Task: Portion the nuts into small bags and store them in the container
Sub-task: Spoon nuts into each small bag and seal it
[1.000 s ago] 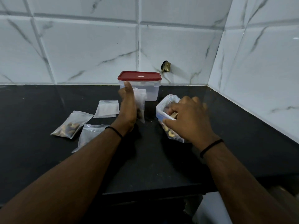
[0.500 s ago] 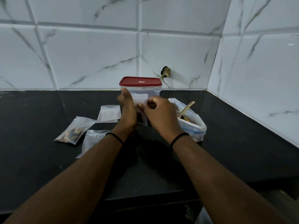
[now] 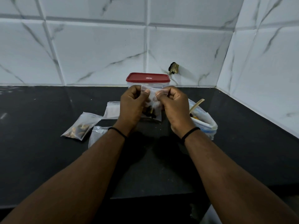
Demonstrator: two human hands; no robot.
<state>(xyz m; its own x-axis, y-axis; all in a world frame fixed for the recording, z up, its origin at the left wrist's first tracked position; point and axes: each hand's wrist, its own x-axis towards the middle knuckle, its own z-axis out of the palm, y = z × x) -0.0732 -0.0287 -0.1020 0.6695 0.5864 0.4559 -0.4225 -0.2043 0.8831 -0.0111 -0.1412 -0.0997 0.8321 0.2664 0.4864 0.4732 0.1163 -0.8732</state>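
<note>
A small clear bag with nuts in its bottom hangs upright above the black counter. My left hand pinches its top edge on the left, and my right hand pinches the same edge on the right. Behind it stands a clear container with a red lid, the lid on. To the right lies the large open bag of nuts with a wooden spoon sticking out. A filled small bag lies flat at the left.
Two more small clear bags lie on the counter: one behind my left hand, one partly under my left forearm. White marble-look tiled walls close off the back and right. The counter's front edge runs below my forearms.
My right hand left the large nut bag and came to the small bag. Both hands now pinch its top edge and hold it higher, in front of the container.
</note>
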